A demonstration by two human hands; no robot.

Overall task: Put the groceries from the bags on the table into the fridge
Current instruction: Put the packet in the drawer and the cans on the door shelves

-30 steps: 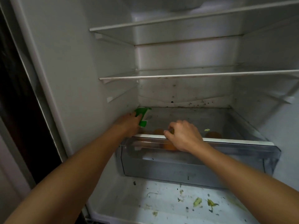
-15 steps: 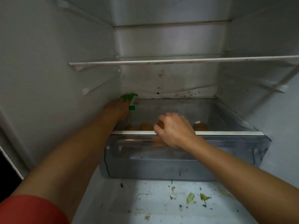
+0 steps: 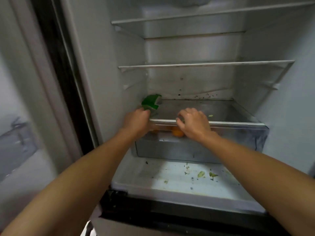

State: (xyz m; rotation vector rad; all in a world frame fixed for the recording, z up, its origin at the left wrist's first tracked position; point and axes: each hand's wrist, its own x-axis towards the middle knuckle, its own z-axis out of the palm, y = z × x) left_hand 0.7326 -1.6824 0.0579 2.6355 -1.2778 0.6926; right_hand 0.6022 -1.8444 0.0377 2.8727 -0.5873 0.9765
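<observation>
The green and clear plastic packet [image 3: 150,103] is glossy and crumpled. Its upper part is bright green with a curved top edge, and its lower part is see-through. It stands tilted at the left end of the clear plastic crisper drawer [image 3: 221,142], close against the left inner wall of the white fridge [image 3: 102,65]. What it contains cannot be told.

The left hand [image 3: 136,121] grips the packet's lower end, with its fingers curled round the plastic just above the drawer's front left corner. The right hand [image 3: 194,123] rests near the middle of the drawer's white front rim, its fingers curled over that rim.

The drawer sits at the bottom of the fridge compartment and is slid partly forward. Through its see-through front wall, round orange fruits [image 3: 177,132] show below the rim. One lies just under the right hand and another is dimly visible under the left wrist. How many there are in all cannot be told. A small pale green scrap [image 3: 210,115] lies just behind the rim, to the right of the right hand.

Above the drawer are two glass shelves with white front edges, a lower one [image 3: 204,64] and an upper one [image 3: 204,16]. On the fridge floor [image 3: 170,183], in front of the drawer, lie green leaf scraps [image 3: 201,174] and dark specks, mostly toward the right.
</observation>
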